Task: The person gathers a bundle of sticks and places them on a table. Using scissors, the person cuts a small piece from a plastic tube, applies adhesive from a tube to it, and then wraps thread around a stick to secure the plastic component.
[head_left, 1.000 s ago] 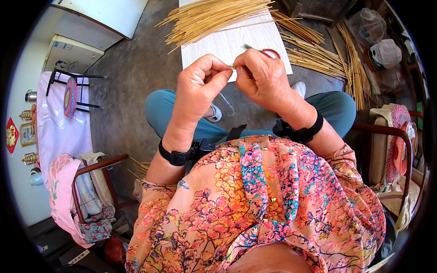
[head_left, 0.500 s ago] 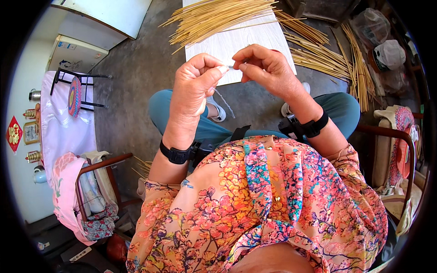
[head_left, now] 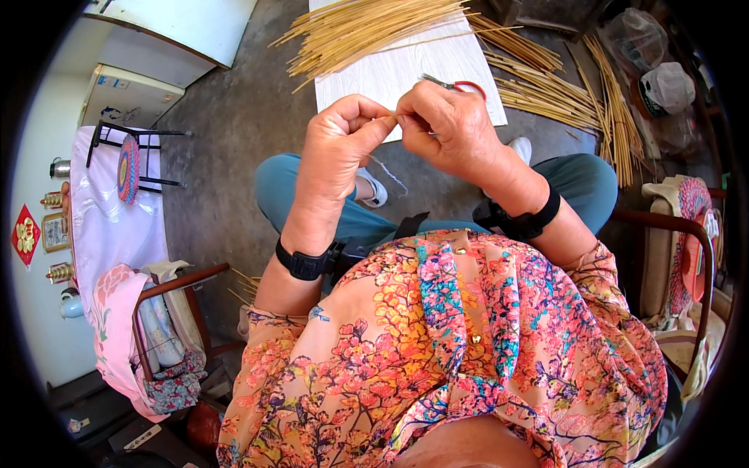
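Note:
My left hand (head_left: 335,152) is closed in a pinch, thumb against forefinger. Below it hangs a thin white string (head_left: 389,173), its loose end dangling over the floor. The fingertips of my right hand (head_left: 452,132), also pinched, meet those of the left; what lies between them is too small to make out. Just beyond my right knuckles, red-handled scissors (head_left: 470,85) show partly over a white wood-grain board (head_left: 406,70), their dark tips poking out to the left. A heap of thin yellowish sticks (head_left: 367,31) covers the far part of that board.
More sticks (head_left: 546,93) lie on the floor right of the board, with a bundle (head_left: 620,117) farther right. Plastic bags (head_left: 667,90) stand at the far right. A wooden armchair (head_left: 694,234) is at my right; another chair with pink cloth (head_left: 117,327) is at left.
The fingertips of both hands have come together, closing the small gap where a thin greyish piece showed. My right hand has turned and its fingers have curled, uncovering more of the scissors.

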`<state>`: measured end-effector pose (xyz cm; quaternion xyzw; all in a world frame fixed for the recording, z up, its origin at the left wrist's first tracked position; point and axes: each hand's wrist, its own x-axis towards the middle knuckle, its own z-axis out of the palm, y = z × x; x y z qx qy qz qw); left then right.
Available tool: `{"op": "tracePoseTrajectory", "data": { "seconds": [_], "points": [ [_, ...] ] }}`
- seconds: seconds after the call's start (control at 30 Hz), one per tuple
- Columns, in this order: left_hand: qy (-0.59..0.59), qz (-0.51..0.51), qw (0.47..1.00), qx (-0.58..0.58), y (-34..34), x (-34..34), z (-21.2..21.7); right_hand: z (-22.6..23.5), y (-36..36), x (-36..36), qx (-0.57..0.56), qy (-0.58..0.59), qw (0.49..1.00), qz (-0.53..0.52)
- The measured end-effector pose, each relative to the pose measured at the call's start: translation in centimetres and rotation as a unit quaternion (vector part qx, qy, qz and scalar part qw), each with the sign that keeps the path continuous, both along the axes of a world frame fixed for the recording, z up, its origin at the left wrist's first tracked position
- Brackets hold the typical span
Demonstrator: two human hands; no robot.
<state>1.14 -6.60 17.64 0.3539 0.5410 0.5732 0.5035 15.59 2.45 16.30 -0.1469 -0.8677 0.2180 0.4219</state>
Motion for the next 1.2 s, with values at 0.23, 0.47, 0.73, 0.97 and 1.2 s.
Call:
{"op": "tracePoseTrajectory", "data": {
  "seconds": [0.23, 0.47, 0.73, 0.97, 1.2],
  "points": [
    [-0.117, -0.032, 0.992, 0.031, 0.5, -0.6, -0.1, -3.1, 3.0, -0.3, -0.397, 0.032, 0.899, 0.183],
    [-0.157, 0.052, 0.960, 0.227, 3.4, -6.4, 0.5, -3.2, 1.1, 1.3, -0.611, -0.066, 0.762, 0.205],
    [-0.270, 0.324, 0.890, 0.171, -2.9, -28.5, -6.3, -0.7, 10.5, 17.1, -0.451, -0.146, 0.878, -0.061],
    [-0.183, 0.409, 0.888, 0.104, -3.3, -27.9, -10.2, -0.9, 13.8, 25.7, -0.477, -0.123, 0.857, -0.151],
    [-0.199, 0.408, 0.889, 0.059, -3.8, -30.0, -12.5, -3.5, 16.0, 27.7, -0.460, 0.037, 0.859, -0.221]
  ]
}}
